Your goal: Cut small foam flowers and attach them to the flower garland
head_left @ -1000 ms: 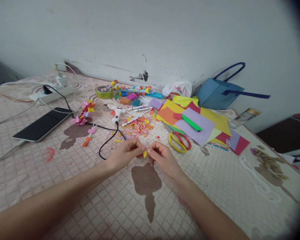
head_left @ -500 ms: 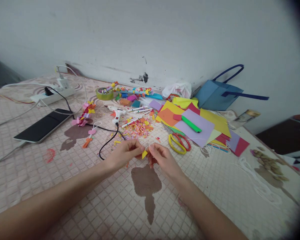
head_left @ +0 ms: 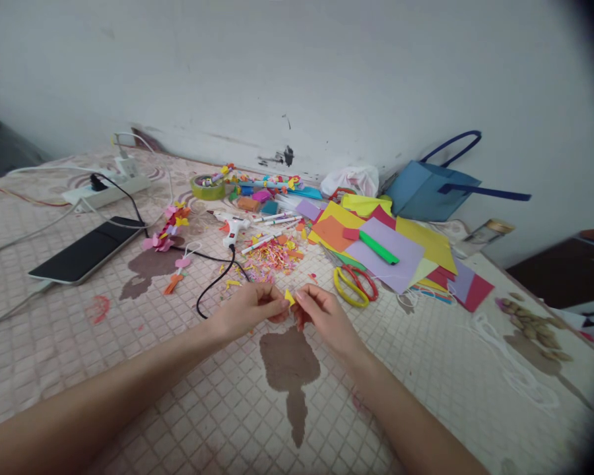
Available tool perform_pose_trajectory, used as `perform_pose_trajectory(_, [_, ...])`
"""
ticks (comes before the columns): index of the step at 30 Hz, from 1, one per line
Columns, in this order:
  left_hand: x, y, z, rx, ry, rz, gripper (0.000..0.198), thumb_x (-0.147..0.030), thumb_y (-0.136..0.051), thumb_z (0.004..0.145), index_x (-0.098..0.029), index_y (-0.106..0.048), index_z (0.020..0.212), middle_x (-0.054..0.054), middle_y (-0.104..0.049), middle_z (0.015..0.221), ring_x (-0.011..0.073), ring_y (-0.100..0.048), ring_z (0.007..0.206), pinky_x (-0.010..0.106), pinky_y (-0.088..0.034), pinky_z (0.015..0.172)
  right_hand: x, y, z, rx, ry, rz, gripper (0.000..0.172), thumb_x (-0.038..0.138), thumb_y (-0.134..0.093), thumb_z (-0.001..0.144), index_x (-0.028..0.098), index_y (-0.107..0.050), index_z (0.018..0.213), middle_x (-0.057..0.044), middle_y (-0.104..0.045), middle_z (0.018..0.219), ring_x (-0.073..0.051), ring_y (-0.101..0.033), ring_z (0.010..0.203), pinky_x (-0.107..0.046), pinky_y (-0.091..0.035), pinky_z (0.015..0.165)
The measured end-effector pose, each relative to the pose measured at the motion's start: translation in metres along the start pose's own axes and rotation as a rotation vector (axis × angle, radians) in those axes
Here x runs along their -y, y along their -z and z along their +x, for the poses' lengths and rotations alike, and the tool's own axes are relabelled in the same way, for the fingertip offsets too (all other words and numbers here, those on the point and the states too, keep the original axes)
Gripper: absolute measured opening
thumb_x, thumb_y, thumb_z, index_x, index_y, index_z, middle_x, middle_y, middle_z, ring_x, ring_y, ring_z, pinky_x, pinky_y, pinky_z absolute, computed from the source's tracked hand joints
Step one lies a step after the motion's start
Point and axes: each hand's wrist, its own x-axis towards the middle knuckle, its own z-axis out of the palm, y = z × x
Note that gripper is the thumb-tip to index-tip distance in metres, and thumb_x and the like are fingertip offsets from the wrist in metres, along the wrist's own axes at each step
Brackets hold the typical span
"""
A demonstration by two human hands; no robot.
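Note:
A small yellow paper piece [head_left: 290, 297] with a pointed top is pinched between my two hands above the tiled-pattern table cover [head_left: 218, 409]. My left hand [head_left: 257, 307] has its thumb and index finger closed on the piece's left side. On the other side, my right hand [head_left: 321, 310] grips it with thumb and fingertips. Just beyond the hands lies a heap of coloured paper scraps [head_left: 272, 257]. Yellow- and red-handled scissors [head_left: 354, 285] rest to the right of my right hand.
A white glue gun [head_left: 231, 227] with a black cord lies behind my left hand. A phone [head_left: 86, 251] and power strip [head_left: 106, 191] sit left. Coloured sheets [head_left: 386, 247], a blue bag [head_left: 430, 188] and white string [head_left: 509, 363] are at right.
The yellow piece has turned and risen slightly between my fingertips, its point now upward. My left fingers have shifted a little; my right hand is nearly where it was.

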Motion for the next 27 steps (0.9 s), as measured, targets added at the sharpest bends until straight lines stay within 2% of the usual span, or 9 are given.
perform_pose_trajectory(6, [0.001,0.001,0.001,-0.035,0.005,-0.012,0.024,-0.036,-0.063,0.076,-0.013,-0.057,0.071,0.0,-0.059,0.066,0.0103,-0.054,0.063,0.023,-0.043,0.062,0.002,-0.001,-0.001,0.017,-0.005,-0.049,0.027,0.043,-0.064,0.078,0.019,-0.054,0.07,0.004,-0.051,0.059,-0.01,-0.048,0.051,-0.023,-0.041,0.05])
perform_pose_trajectory(8, [0.0,0.001,0.001,-0.051,0.002,-0.018,0.025,-0.037,-0.064,0.075,-0.014,-0.057,0.071,-0.001,-0.058,0.066,0.0105,-0.054,0.063,0.023,-0.043,0.063,0.002,0.0,0.0,0.051,-0.01,-0.063,0.027,0.044,-0.062,0.079,0.019,-0.054,0.072,0.004,-0.051,0.06,-0.01,-0.049,0.051,-0.023,-0.041,0.05])
perform_pose_trajectory(10, [-0.002,0.002,0.002,-0.058,0.004,-0.016,0.026,-0.038,-0.064,0.074,-0.014,-0.056,0.069,-0.001,-0.057,0.064,0.0104,-0.054,0.062,0.023,-0.043,0.063,0.002,0.007,0.003,0.05,0.024,-0.183,0.027,0.044,-0.057,0.083,0.019,-0.055,0.074,0.003,-0.052,0.06,-0.011,-0.051,0.051,-0.024,-0.043,0.051])
perform_pose_trajectory(12, [-0.004,0.003,0.002,-0.069,0.014,-0.02,0.026,-0.038,-0.064,0.074,-0.014,-0.055,0.068,-0.001,-0.057,0.064,0.0104,-0.054,0.062,0.024,-0.044,0.064,0.002,0.024,0.008,-0.065,0.111,-0.446,0.027,0.043,-0.05,0.087,0.019,-0.055,0.074,0.002,-0.054,0.059,-0.013,-0.053,0.053,-0.025,-0.044,0.054])
perform_pose_trajectory(13, [-0.006,0.004,0.002,-0.076,0.019,-0.022,0.027,-0.039,-0.063,0.074,-0.014,-0.055,0.068,-0.001,-0.057,0.064,0.0105,-0.054,0.062,0.024,-0.044,0.065,0.001,0.036,0.011,-0.196,0.166,-0.648,0.027,0.042,-0.047,0.088,0.02,-0.055,0.074,0.002,-0.055,0.059,-0.013,-0.054,0.055,-0.025,-0.045,0.055])
perform_pose_trajectory(16, [-0.009,0.007,0.001,-0.088,0.021,-0.03,0.027,-0.039,-0.064,0.074,-0.014,-0.055,0.068,0.0,-0.059,0.065,0.0103,-0.054,0.062,0.023,-0.043,0.063,-0.004,0.078,0.021,-0.419,0.181,-0.828,0.02,0.039,-0.053,0.082,0.02,-0.053,0.076,-0.004,-0.058,0.074,-0.019,-0.054,0.07,-0.031,-0.044,0.067])
perform_pose_trajectory(18, [-0.011,0.009,0.001,-0.091,0.021,-0.041,0.028,-0.039,-0.065,0.074,-0.014,-0.055,0.069,-0.001,-0.059,0.064,0.01,-0.054,0.06,0.023,-0.042,0.062,-0.01,0.103,0.026,-0.518,0.159,-0.926,0.024,0.04,-0.064,0.07,0.021,-0.051,0.076,-0.006,-0.056,0.08,-0.023,-0.052,0.08,-0.035,-0.042,0.073])
perform_pose_trajectory(22, [-0.014,0.014,0.002,-0.077,0.018,-0.068,0.029,-0.04,-0.066,0.074,-0.014,-0.056,0.068,-0.001,-0.06,0.064,0.0097,-0.054,0.06,0.022,-0.041,0.06,-0.023,0.131,0.03,-0.569,0.078,-1.026,0.031,0.043,-0.067,0.064,0.021,-0.047,0.076,-0.005,-0.053,0.078,-0.025,-0.051,0.078,-0.036,-0.04,0.071])
perform_pose_trajectory(27, [-0.019,0.019,0.001,-0.092,0.046,-0.105,0.028,-0.04,-0.067,0.073,-0.014,-0.056,0.07,0.0,-0.062,0.066,0.01,-0.056,0.061,0.023,-0.042,0.062,-0.029,0.138,0.033,-0.527,0.018,-1.053,0.03,0.043,-0.068,0.063,0.021,-0.049,0.068,-0.004,-0.053,0.07,-0.025,-0.051,0.073,-0.034,-0.039,0.067])
